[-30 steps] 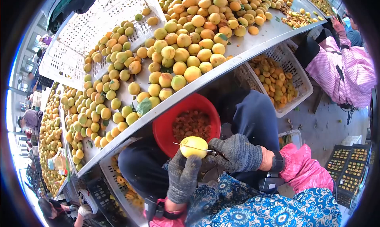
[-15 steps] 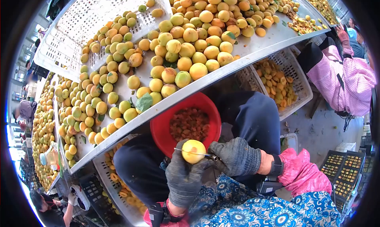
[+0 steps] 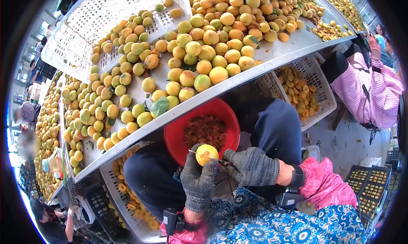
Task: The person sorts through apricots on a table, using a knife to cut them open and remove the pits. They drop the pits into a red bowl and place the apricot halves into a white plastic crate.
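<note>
My left hand (image 3: 197,184), in a dark grey knitted glove, grips a yellow apricot (image 3: 207,155) between thumb and fingers. A thin knife (image 3: 222,162) has its narrow blade lying across the fruit, with the tip poking out on the left. The handle end is in my gloved right hand (image 3: 256,167), whose fingers are curled around it and mostly hide it. Just beyond the fruit, between my knees, is a red basin (image 3: 234,127) with many brownish apricot pits (image 3: 205,131) in it.
Whole apricots (image 3: 202,67) are heaped on a metal-edged table (image 3: 293,54) in front. A white perforated crate (image 3: 325,97) of opened apricots stands under it; another crate (image 3: 140,220) is by my left leg. A co-worker in a pink checked sleeve (image 3: 367,88) sits at right.
The apricot has turned in my left hand, and the knife now slopes more steeply down to the right. My left fingers have shifted around the fruit. The view has moved slightly.
</note>
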`<action>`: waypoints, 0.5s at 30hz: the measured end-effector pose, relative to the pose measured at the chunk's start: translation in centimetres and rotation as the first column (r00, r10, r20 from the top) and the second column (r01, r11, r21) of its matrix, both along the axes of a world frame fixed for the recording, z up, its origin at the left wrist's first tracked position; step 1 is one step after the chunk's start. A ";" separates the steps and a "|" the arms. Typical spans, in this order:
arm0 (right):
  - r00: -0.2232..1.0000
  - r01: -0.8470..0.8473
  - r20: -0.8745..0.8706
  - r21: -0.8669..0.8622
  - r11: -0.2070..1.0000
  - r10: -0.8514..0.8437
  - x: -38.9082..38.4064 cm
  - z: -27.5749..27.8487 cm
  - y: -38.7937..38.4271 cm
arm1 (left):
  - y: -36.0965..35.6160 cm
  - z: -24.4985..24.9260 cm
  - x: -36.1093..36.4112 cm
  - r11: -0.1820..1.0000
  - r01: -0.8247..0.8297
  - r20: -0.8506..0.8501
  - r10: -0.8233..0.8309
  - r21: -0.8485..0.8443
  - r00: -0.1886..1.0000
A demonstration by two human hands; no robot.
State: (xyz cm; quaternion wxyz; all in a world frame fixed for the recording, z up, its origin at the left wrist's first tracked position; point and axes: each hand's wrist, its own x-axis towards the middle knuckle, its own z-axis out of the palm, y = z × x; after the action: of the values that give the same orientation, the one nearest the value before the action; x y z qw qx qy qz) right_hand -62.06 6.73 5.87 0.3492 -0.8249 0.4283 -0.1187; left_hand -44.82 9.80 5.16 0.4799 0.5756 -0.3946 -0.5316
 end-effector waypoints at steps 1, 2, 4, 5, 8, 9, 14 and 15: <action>1.000 -0.002 0.001 -0.003 1.000 0.002 0.0 0.0 0.3 | 0.2 -0.1 0.1 0.999 0.006 0.032 -0.005 -0.033 0.999; 0.995 0.023 0.098 0.044 0.999 -0.027 -0.1 0.0 0.6 | 0.4 -0.1 0.1 0.998 0.011 0.065 -0.007 -0.067 0.998; 0.979 0.024 0.201 0.088 0.996 -0.042 -0.9 0.3 1.0 | 0.6 -0.4 -0.1 0.988 0.057 0.217 -0.026 -0.141 0.976; 0.977 -0.008 0.211 0.045 0.999 -0.002 -1.4 0.6 1.1 | 0.8 -0.5 0.2 0.975 0.101 0.385 -0.018 -0.196 0.923; 0.952 0.120 0.183 0.518 0.847 -0.247 -0.4 4.2 1.7 | 0.8 -1.6 1.3 0.927 0.084 0.562 0.147 -0.364 0.814; 0.952 0.113 0.227 0.360 0.926 -0.204 -2.7 1.0 2.4 | 0.8 -1.4 2.1 0.962 0.058 0.486 0.084 -0.269 0.870; 0.858 0.051 0.444 0.429 0.902 -0.260 0.4 2.9 0.6 | 2.8 -2.0 1.6 0.991 0.059 -0.149 -0.077 -0.119 0.986; 0.905 0.015 0.400 0.304 0.952 -0.142 0.9 2.9 0.1 | 3.2 -0.8 1.5 0.987 0.105 -0.192 -0.127 -0.121 0.973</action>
State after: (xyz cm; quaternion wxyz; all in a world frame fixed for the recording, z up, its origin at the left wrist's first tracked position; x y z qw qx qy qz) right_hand -61.20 6.86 8.77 0.5462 -0.7011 0.3897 -0.2413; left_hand -43.32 12.97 4.41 0.5160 0.4683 -0.4063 -0.5911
